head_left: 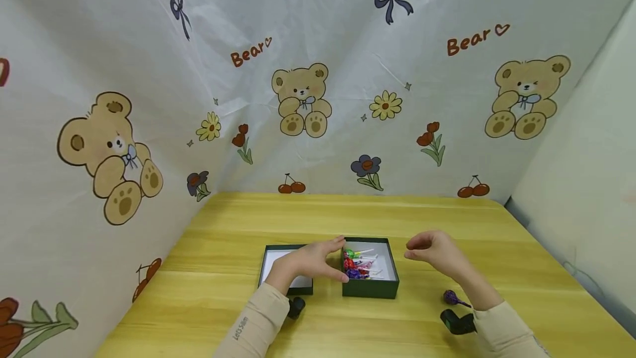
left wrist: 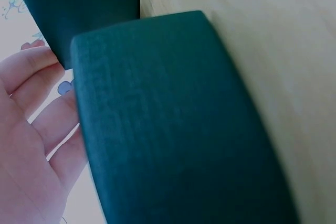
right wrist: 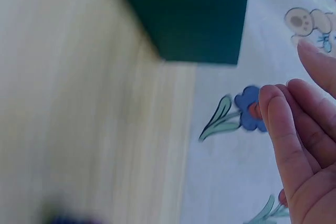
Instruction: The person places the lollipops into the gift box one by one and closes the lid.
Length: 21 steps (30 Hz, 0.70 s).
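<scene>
A dark green box (head_left: 370, 290) with a pale inside stands on the table and holds several wrapped lollipops (head_left: 350, 263), green, red and purple, sticks pointing right. My left hand (head_left: 310, 261) spans the box's left side, thumb at the front corner and fingers spread toward the back corner. Beneath that forearm lies a second shallow green tray or lid (head_left: 303, 291), partly hidden. My right hand (head_left: 437, 250) hovers right of the box, fingers loosely bent and nothing between them. One purple lollipop (head_left: 450, 297) lies on the table below the right wrist.
The yellow wooden table (head_left: 238, 314) ends at a bear-print curtain (head_left: 338, 164) behind and to the left. A white wall (head_left: 586, 209) rises on the right. A black wrist device (head_left: 458, 322) shows by the right sleeve, another (head_left: 296, 307) by the left.
</scene>
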Tool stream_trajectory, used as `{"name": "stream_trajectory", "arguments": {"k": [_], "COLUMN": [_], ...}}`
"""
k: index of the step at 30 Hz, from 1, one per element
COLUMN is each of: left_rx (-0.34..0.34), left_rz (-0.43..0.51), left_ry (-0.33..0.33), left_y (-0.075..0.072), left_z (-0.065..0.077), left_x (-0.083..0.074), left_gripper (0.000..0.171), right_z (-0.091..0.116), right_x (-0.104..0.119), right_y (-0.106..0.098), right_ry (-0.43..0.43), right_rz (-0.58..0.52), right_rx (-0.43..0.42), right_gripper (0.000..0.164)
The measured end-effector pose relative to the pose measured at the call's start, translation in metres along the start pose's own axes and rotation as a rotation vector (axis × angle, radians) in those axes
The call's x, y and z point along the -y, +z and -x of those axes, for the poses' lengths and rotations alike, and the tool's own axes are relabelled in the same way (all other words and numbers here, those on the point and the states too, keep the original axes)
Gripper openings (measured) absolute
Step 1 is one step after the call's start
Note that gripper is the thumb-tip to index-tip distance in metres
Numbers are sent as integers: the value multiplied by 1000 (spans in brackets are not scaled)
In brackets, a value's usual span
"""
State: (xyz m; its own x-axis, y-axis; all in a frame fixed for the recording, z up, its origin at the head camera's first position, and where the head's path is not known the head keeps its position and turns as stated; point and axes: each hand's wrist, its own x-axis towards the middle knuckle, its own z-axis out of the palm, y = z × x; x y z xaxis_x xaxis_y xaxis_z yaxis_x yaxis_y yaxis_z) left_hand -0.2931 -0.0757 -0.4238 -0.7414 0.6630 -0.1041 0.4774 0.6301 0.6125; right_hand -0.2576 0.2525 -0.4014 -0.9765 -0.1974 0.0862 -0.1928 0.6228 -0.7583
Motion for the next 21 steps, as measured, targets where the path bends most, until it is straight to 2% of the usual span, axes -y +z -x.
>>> {"name": "stream_trajectory", "arguments": {"k": [4,9,16,21], "left_rx": [3,-10,-2,-1], "left_rz": [-1,-8,8,3], "left_ry": [-6,-5,0,-10], "left_y": [1,-1,0,2], "left_z": [-1,-3,-3,-1], "left_x": [0,0,-1,0], "left_gripper": [95,94,94,94], "right_z": [12,22,37,43], "right_x": [-18,-31,-54,-69], "right_y": [-11,-20,-34,-35], "right_ry": [28,46,72,115], "right_rz": [-13,-38,-88,-88], "right_rx": [15,40,210,235], "right_gripper": [31,36,41,44]}}
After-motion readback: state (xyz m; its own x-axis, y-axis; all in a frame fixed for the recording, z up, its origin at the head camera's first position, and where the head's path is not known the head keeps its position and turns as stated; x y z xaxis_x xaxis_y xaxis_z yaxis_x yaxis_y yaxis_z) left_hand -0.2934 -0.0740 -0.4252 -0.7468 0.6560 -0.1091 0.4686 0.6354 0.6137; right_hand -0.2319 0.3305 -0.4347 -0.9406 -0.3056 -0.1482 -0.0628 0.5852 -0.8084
